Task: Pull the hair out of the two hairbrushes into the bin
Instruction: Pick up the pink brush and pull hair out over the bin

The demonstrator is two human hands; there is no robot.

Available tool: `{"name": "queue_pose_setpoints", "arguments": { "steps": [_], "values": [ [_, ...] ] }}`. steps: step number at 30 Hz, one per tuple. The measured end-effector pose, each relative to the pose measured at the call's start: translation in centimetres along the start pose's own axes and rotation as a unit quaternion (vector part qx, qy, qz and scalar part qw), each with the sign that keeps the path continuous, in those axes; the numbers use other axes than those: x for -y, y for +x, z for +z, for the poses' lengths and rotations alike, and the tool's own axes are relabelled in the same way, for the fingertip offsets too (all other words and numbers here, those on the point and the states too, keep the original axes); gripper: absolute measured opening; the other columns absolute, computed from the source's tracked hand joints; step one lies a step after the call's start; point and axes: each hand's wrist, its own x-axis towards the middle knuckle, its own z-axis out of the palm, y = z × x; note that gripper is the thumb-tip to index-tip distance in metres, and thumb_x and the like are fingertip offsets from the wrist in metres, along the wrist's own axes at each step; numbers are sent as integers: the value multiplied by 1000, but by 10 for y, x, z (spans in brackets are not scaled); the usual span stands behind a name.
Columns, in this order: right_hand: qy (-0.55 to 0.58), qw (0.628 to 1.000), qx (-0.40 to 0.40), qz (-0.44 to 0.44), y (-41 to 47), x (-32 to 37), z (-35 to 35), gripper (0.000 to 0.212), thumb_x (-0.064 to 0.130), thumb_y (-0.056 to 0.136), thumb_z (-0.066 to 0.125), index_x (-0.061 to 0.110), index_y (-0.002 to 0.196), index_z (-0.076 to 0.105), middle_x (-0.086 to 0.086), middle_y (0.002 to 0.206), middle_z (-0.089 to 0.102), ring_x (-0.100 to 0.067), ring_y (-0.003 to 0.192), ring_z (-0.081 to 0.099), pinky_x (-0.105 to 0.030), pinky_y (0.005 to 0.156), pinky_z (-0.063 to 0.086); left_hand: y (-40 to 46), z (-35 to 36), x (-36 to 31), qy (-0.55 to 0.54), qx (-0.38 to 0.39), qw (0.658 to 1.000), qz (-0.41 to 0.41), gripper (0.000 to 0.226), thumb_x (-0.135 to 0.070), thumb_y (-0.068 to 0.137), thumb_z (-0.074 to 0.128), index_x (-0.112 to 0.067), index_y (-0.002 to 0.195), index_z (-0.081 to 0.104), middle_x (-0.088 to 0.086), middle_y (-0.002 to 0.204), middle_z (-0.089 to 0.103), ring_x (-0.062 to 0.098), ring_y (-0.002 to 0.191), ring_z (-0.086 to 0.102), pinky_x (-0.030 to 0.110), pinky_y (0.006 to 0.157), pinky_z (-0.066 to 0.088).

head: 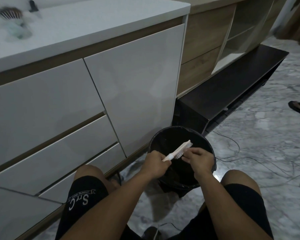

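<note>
On a marble floor (249, 153) beside white drawers (50, 118), the left hand (154, 163) grips a pale brush (178, 150) by its handle over the black bin (208, 146), head pointing up-right; the right hand's (200, 160) fingers pinch at its bristles.

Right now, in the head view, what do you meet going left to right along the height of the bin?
White cabinet drawers → left hand → pink hairbrush → right hand → bin's right rim → cables on the floor
</note>
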Motion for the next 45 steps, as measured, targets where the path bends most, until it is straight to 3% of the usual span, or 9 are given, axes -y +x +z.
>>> {"name": "queue_pose_setpoints", "arguments": {
  "steps": [3,12,16,21,26,30,35,41,45],
  "values": [
    [20,999,-51,1,3,3,-5,4,2,87,69,3,92,69,-12,90,71,-19,76,73,-20,58,59,-1,-4,2,4,2,1000,5,22,-23,88,65,-7,96,78,13,85,74,11,60,52,21,50,33],
    [-4,997,-83,0,6,21,-9,8,6,92,63,4,95,70,-21,104,69,-20,81,66,-30,64,56,-2,-21,0,-43,27,999,2,21,-23,87,65,-5,86,77,-4,57,58,5,48,49,24,54,39],
    [49,993,73,77,-2,46,-1,50,20,92,66,8,138,48,-15,120,59,-33,105,62,-46,84,57,1,-33,-7,-92,31,995,-10,21,-22,89,62,-6,88,75,-1,58,61,10,46,51,25,51,41],
    [71,987,143,21,-13,85,25,65,-2,90,62,15,147,34,-19,123,59,-32,89,68,-46,76,57,-4,-54,-30,-143,21,989,6,19,-20,95,56,-7,88,67,2,58,55,11,38,46,18,34,36],
    [90,986,130,-43,-9,132,45,52,0,85,68,19,129,49,-20,124,63,-31,91,70,-35,62,57,-7,-90,-43,-159,-60,984,63,7,-15,85,69,-10,89,69,3,61,58,5,39,48,16,37,39],
    [95,983,128,-94,-17,173,63,55,5,82,72,22,129,50,-18,122,63,-31,97,69,-34,63,58,-10,-117,-57,-178,-135,969,101,9,-16,76,70,-21,81,64,8,70,65,25,52,61,41,56,58],
    [55,970,139,-194,-40,231,89,65,15,78,80,28,134,49,-12,115,65,-27,96,70,-35,70,57,-16,-165,-74,-122,-257,948,146,10,-20,77,75,-17,86,70,-4,74,63,17,69,58,27,61,41],
    [11,927,190,-323,-81,307,147,57,20,88,70,18,140,47,-4,110,64,-19,99,62,-38,81,56,-31,-236,-99,-146,-341,912,177,18,-23,83,72,-15,99,76,-2,80,68,17,71,61,31,66,47],
    [-14,906,232,-354,-99,346,195,57,8,83,70,15,137,52,-10,119,64,-22,97,66,-41,78,60,-32,-288,-104,-120,-388,896,180,14,-22,83,70,-10,86,77,10,76,72,30,72,64,36,62,45]
  ]
}}
